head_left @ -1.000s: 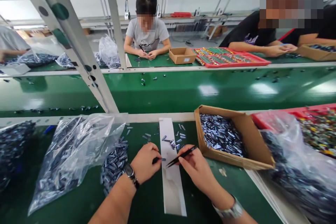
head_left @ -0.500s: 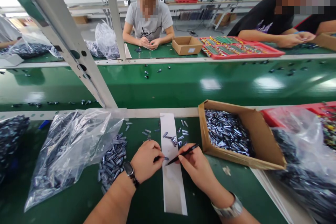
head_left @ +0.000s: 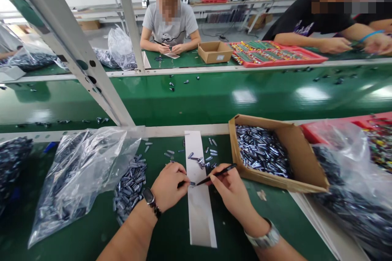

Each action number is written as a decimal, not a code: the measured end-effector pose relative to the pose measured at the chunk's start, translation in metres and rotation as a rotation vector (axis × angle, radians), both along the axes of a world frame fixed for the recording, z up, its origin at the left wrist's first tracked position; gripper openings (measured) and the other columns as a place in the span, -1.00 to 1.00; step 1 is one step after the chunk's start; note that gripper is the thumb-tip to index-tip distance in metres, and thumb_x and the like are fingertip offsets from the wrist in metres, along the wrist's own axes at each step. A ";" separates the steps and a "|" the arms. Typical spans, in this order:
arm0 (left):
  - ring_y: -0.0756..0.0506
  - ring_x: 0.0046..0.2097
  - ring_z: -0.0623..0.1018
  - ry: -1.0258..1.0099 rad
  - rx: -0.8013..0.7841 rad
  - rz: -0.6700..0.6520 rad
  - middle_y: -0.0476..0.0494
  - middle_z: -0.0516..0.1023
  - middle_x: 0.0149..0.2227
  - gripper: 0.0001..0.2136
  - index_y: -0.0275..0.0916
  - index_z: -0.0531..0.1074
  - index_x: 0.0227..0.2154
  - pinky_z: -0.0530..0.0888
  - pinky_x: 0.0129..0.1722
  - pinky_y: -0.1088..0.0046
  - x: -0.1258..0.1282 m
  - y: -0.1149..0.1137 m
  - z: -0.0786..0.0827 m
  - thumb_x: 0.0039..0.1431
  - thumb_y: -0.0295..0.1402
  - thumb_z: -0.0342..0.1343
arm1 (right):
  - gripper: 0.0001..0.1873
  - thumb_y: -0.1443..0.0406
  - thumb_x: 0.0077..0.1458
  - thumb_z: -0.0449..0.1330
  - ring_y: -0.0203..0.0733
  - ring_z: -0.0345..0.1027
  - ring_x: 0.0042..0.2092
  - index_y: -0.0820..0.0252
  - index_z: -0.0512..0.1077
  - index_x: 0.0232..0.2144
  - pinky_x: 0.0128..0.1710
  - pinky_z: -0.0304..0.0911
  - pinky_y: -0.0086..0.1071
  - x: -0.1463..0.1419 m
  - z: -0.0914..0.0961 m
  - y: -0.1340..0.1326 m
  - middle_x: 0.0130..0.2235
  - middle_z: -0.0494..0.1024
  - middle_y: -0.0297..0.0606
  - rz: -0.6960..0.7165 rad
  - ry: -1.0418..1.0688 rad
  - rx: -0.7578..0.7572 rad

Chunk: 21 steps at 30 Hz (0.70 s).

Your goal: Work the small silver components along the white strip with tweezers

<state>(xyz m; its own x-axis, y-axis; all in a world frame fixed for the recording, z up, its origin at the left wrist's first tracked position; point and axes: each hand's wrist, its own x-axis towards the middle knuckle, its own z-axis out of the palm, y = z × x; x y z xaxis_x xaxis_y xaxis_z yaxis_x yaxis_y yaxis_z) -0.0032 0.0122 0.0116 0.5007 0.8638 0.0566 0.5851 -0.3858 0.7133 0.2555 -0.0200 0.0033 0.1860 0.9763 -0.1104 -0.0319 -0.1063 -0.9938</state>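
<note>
My left hand (head_left: 171, 183) pinches a small dark, shiny oblong part (head_left: 192, 184) at the left edge of a white paper strip (head_left: 200, 216). My right hand (head_left: 228, 185) grips black tweezers (head_left: 217, 173), whose tip is close to that part. Whether the tip touches it I cannot tell. Several similar small parts (head_left: 200, 162) lie on the strip beyond my hands, and others are scattered on either side of it. A pile of dark oblong pieces (head_left: 130, 183) sits left of my left wrist.
A cardboard box (head_left: 306, 163) of shiny dark pieces stands at right, beside a plastic bag (head_left: 352, 183) and a red tray (head_left: 309, 132). Another plastic bag (head_left: 82, 171) lies left. Past the green belt (head_left: 183, 106), co-workers sit at a bench. A metal post (head_left: 82, 61) slants at left.
The tweezers' tip has drawn slightly right, away from the strip's middle, and the tweezers lie flatter. My left hand keeps its pinch. The whole view has shifted a little.
</note>
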 end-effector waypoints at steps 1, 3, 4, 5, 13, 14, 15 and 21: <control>-0.28 0.06 0.79 0.001 0.000 0.001 -0.22 0.82 -0.01 -0.83 -0.06 0.95 -0.15 0.79 0.20 0.14 0.000 0.000 0.000 0.46 -0.46 0.47 | -0.21 -0.47 0.16 0.69 0.14 0.81 -0.32 -0.14 0.46 -0.18 -0.26 0.88 0.07 0.000 -0.001 0.000 -0.23 0.73 -0.25 -0.025 -0.004 0.008; -0.28 0.06 0.79 0.005 0.001 0.000 -0.22 0.82 -0.01 -0.82 -0.06 0.96 -0.14 0.79 0.20 0.13 0.000 0.000 0.000 0.47 -0.46 0.47 | -0.19 -0.51 0.15 0.68 0.12 0.78 -0.37 -0.14 0.47 -0.17 -0.30 0.86 0.06 0.001 -0.002 0.001 -0.23 0.74 -0.25 -0.055 -0.020 0.015; -0.28 0.06 0.79 0.005 0.003 0.001 -0.22 0.82 -0.01 -0.82 -0.06 0.96 -0.14 0.79 0.20 0.13 -0.001 0.000 0.000 0.48 -0.46 0.47 | -0.19 -0.53 0.15 0.67 0.13 0.78 -0.37 -0.14 0.47 -0.16 -0.30 0.86 0.06 0.000 -0.003 0.001 -0.23 0.74 -0.24 -0.060 -0.025 0.015; -0.28 0.06 0.79 0.003 0.006 0.000 -0.22 0.82 -0.01 -0.82 -0.06 0.96 -0.14 0.80 0.20 0.14 -0.001 0.000 0.000 0.48 -0.46 0.47 | -0.18 -0.54 0.14 0.66 0.15 0.80 -0.36 -0.15 0.47 -0.16 -0.30 0.87 0.08 0.000 -0.003 0.001 -0.22 0.74 -0.23 -0.063 -0.026 0.014; -0.27 0.05 0.81 -0.007 0.038 0.005 -0.21 0.83 -0.03 -0.83 -0.08 0.95 -0.16 0.79 0.19 0.15 0.001 0.000 -0.001 0.46 -0.49 0.50 | -0.18 -0.52 0.11 0.69 0.28 0.88 -0.27 -0.15 0.46 -0.19 -0.20 0.92 0.18 -0.008 -0.001 0.001 -0.22 0.75 -0.19 -0.080 0.002 0.004; -0.27 0.05 0.81 -0.009 0.041 0.005 -0.20 0.83 -0.03 -0.83 -0.08 0.95 -0.16 0.79 0.18 0.16 0.001 0.000 -0.001 0.46 -0.50 0.50 | -0.17 -0.52 0.10 0.69 0.26 0.88 -0.27 -0.15 0.46 -0.19 -0.20 0.92 0.18 -0.007 -0.001 0.001 -0.21 0.75 -0.19 -0.077 -0.001 0.001; -0.27 0.04 0.81 -0.012 0.043 0.005 -0.20 0.83 -0.03 -0.83 -0.08 0.95 -0.16 0.79 0.17 0.16 0.001 0.000 -0.001 0.46 -0.50 0.50 | -0.16 -0.53 0.10 0.69 0.25 0.87 -0.28 -0.14 0.46 -0.18 -0.19 0.92 0.17 -0.007 0.000 0.000 -0.21 0.75 -0.19 -0.074 -0.005 -0.001; -0.26 0.04 0.81 -0.018 0.057 0.007 -0.20 0.83 -0.04 -0.83 -0.09 0.94 -0.16 0.80 0.16 0.18 0.001 -0.001 -0.003 0.46 -0.51 0.49 | -0.17 -0.54 0.13 0.68 0.15 0.81 -0.36 -0.14 0.47 -0.17 -0.21 0.92 0.14 -0.007 0.000 0.000 -0.23 0.76 -0.21 -0.074 -0.024 0.000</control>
<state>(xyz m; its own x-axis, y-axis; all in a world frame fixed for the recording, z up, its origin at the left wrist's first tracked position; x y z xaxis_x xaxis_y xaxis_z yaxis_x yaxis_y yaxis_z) -0.0024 0.0110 0.0085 0.4934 0.8622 0.1147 0.5752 -0.4223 0.7006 0.2488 -0.0203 0.0032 0.2607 0.9597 -0.1051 -0.0157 -0.1046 -0.9944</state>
